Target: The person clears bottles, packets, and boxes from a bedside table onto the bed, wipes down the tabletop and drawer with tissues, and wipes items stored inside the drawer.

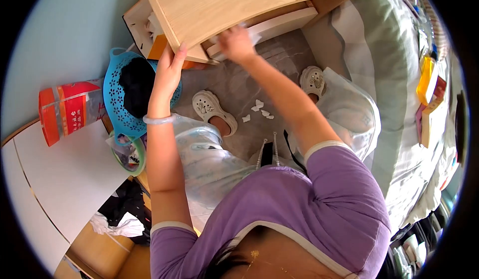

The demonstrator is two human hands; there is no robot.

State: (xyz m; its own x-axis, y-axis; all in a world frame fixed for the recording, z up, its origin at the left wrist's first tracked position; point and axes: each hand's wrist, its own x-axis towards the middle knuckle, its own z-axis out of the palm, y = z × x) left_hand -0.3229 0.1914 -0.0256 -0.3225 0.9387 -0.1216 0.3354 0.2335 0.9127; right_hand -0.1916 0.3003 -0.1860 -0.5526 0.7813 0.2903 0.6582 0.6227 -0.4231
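Blur first: the right hand (237,42) is smeared, so we can't separate its fingers. They look bent over a white piece (255,35), but we can't tell whether they pinch it or only press it. Paper or cloth, also unclear; part of it is under the hand.

The drawer (284,27) stands partly out of the cabinet (244,2). Its inside is mostly hidden below the top, whose far edge is cut off by the frame.

The drawer front's long axis runs slantwise, from just beside the right fingers off to their right and away from the body. The white piece shows mainly right of those fingers, a loose end pointing right; we get no clear long axis.

The left hand (169,72) touches the cabinet's near left corner, thumb up along the edge; the other fingers are partly hidden, so we can't call them spread or pressed together.

Left of the left fingers, nearer the body: a blue basket (116,104) with something black in it. White scraps (259,104) lie on the floor, bodyward of the right fingers.
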